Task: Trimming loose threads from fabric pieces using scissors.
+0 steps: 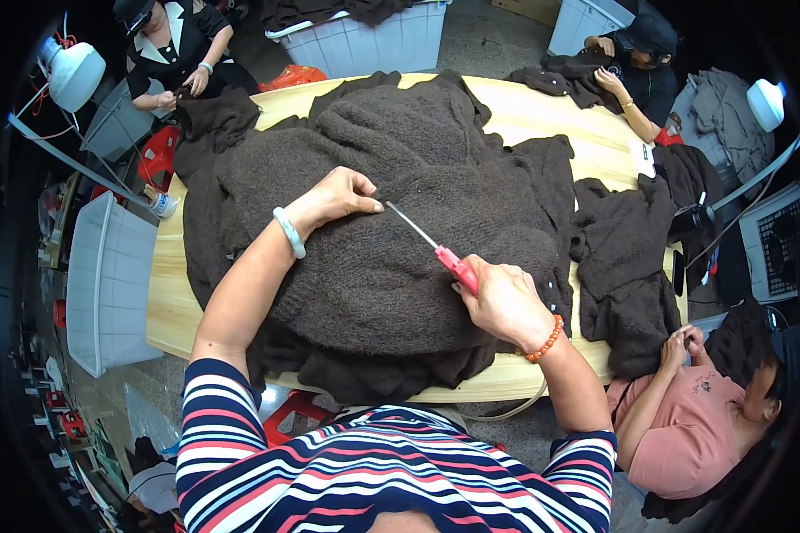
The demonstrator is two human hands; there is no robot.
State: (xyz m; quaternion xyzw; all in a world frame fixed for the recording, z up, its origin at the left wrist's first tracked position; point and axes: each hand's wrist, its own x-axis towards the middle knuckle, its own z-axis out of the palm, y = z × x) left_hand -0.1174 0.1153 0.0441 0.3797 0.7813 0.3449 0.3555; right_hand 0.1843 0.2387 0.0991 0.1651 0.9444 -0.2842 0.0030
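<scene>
Dark brown knitted garments [409, 266] lie in a thick heap over the middle of the table. My right hand [507, 302] is wrapped round the pink-red handle of a slim hook-like tool [458, 269]. Its thin metal shaft points up and left across the knit, and the exact shape of its tip is too small to make out. Just left of that tip, my left hand [342, 195] is closed in a pinch above the fabric. What lies between its thumb and finger is too small to tell.
More brown garments [627, 266] lie along the right of the pale wooden table [173, 306]. Co-workers sit at the far left, far right and near right, handling dark knits. Large pale plastic bins [111, 284] stand left and behind [364, 49]. Lamps [76, 75] rise at both sides.
</scene>
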